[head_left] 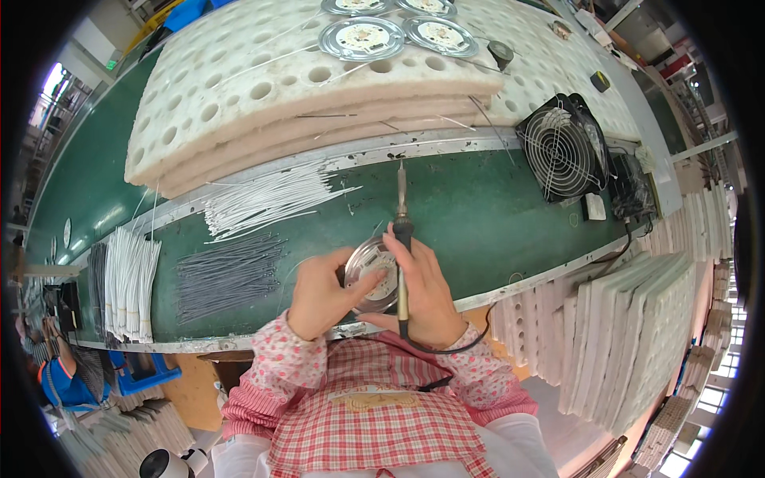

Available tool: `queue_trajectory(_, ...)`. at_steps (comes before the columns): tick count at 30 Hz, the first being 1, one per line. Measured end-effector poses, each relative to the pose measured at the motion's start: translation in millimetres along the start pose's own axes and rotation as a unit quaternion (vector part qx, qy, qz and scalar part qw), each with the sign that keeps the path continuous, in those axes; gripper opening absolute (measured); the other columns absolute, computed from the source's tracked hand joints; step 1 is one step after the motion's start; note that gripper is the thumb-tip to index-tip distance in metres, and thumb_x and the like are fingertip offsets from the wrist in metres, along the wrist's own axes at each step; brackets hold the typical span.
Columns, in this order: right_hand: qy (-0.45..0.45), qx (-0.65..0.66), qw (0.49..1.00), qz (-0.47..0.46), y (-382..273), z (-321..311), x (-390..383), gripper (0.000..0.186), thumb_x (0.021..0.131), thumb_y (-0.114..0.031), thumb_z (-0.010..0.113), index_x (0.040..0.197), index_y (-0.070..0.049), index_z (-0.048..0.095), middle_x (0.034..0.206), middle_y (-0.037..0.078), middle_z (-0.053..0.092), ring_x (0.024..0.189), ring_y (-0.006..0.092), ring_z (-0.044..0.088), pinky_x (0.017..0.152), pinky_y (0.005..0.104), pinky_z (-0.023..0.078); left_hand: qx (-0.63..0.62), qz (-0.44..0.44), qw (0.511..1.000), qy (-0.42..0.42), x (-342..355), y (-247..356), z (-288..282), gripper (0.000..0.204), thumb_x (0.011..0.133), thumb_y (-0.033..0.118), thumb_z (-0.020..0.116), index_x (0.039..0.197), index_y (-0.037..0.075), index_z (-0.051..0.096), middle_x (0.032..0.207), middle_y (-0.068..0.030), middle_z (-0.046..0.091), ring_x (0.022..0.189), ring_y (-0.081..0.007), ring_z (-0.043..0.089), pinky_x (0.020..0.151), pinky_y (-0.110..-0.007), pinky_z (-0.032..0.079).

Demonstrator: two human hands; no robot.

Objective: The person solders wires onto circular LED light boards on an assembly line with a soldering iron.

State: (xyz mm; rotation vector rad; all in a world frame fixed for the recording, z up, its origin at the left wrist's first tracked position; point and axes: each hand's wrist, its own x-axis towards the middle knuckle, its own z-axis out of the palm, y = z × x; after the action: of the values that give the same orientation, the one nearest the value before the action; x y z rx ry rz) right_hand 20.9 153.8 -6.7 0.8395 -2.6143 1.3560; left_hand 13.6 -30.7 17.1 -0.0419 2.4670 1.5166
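The round disc is held over the bench's near edge, its right rim partly covered. Your left hand grips it, thumb across its face; the fingers beneath are hidden. Your right hand holds the soldering iron, tip pointing away; whether it also touches the disc is hard to tell. Beyond, the picture's top cuts off the farthest discs on the foam slab.

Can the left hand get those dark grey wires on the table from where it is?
Probably yes: the left hand is close to the dark grey wires, and nothing bulky shows between them. It's gripping a round silver-rimmed disc, though, so it might need to let go first.
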Motion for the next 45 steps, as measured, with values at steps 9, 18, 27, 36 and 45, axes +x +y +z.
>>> queue_trajectory(9, 0.01, -0.112, 0.993, 0.031, 3, -1, 5, 0.107, 0.065, -0.041, 0.087, 0.149, -0.002, 0.034, 0.133, 0.024, 0.047, 0.12, 0.0414, 0.048, 0.1, 0.0482, 0.039, 0.218, 0.143, 0.937, 0.233, 25, -14, 16, 0.025, 0.077, 0.026, 0.08, 0.084, 0.005, 0.067, 0.1, -0.0073, 0.064, 0.097, -0.03, 0.056, 0.086, -0.039, 0.038)
queue_trajectory(18, 0.132, 0.128, 0.97, 0.161, -4, -44, -22, 0.023, 0.083, -0.001, 0.065, 0.105, 0.0, 0.068, 0.064, 0.008, 0.057, 0.052, 0.0215, 0.053, 0.053, 0.0317, 0.042, 0.166, 0.209, 0.957, 0.115, 4, -28, -16, 0.023, 0.083, 0.008, 0.067, 0.06, 0.007, 0.064, 0.092, -0.0011, 0.065, 0.099, -0.0239, 0.057, 0.088, -0.038, 0.035)
queue_trajectory(27, 0.033, 0.076, 0.996, 0.024, 6, -50, -18, 0.021, 0.08, -0.001, 0.064, 0.099, 0.0, 0.071, 0.059, 0.007, 0.053, 0.049, 0.0174, 0.049, 0.047, 0.0307, 0.038, 0.144, 0.301, 0.941, 0.06, 16, -31, -3, 0.021, 0.071, 0.012, 0.074, 0.056, 0.008, 0.06, 0.088, 0.0003, 0.062, 0.095, -0.0223, 0.057, 0.087, -0.04, 0.037)
queue_trajectory(36, 0.024, 0.128, 0.978, 0.164, -9, -48, -17, 0.02, 0.089, -0.005, 0.057, 0.104, 0.004, 0.068, 0.06, 0.007, 0.058, 0.052, 0.0135, 0.056, 0.05, 0.0263, 0.042, 0.157, 0.304, 0.939, 0.037, 21, -34, 1, 0.016, 0.073, 0.011, 0.074, 0.062, 0.006, 0.064, 0.089, -0.0008, 0.061, 0.09, -0.023, 0.057, 0.084, -0.039, 0.037)
queue_trajectory(45, 0.061, 0.253, 0.924, 0.282, 3, -48, -19, 0.027, 0.096, -0.013, 0.048, 0.103, 0.007, 0.065, 0.06, 0.005, 0.058, 0.05, 0.0082, 0.053, 0.048, 0.0242, 0.041, 0.173, 0.302, 0.936, 0.047, 23, -33, 4, 0.01, 0.076, 0.013, 0.073, 0.07, 0.006, 0.069, 0.085, -0.0021, 0.058, 0.082, -0.0221, 0.052, 0.08, -0.038, 0.036)
